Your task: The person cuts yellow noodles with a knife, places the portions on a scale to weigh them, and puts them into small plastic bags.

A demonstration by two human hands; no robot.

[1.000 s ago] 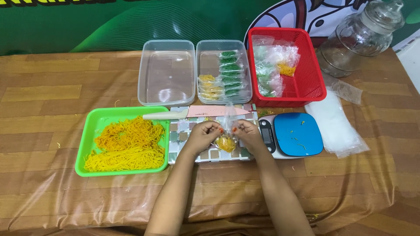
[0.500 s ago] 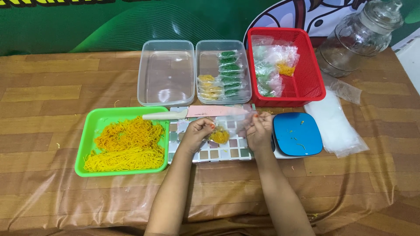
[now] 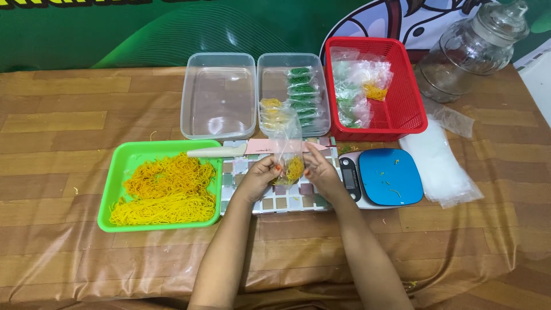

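Observation:
Both hands hold a small clear plastic bag (image 3: 287,143) upright over a checkered cutting board (image 3: 275,195). A clump of yellow noodles (image 3: 294,170) sits at the bag's bottom. My left hand (image 3: 261,175) pinches the bag's left side and my right hand (image 3: 318,172) pinches its right side. A pink knife with a white handle (image 3: 229,150) lies along the board's far edge. Left of the board, a green tray (image 3: 123,166) holds a heap of yellow noodles (image 3: 166,189).
A blue-topped kitchen scale (image 3: 390,177) stands right of the board, with a stack of clear bags (image 3: 439,163) beyond it. Behind are an empty clear tub (image 3: 218,95), a tub of filled packets (image 3: 293,92), a red basket (image 3: 402,86) and a glass jar (image 3: 470,51).
The bag with the noodles has been raised from the board and now stands upright between both hands, which have moved slightly up and closer together.

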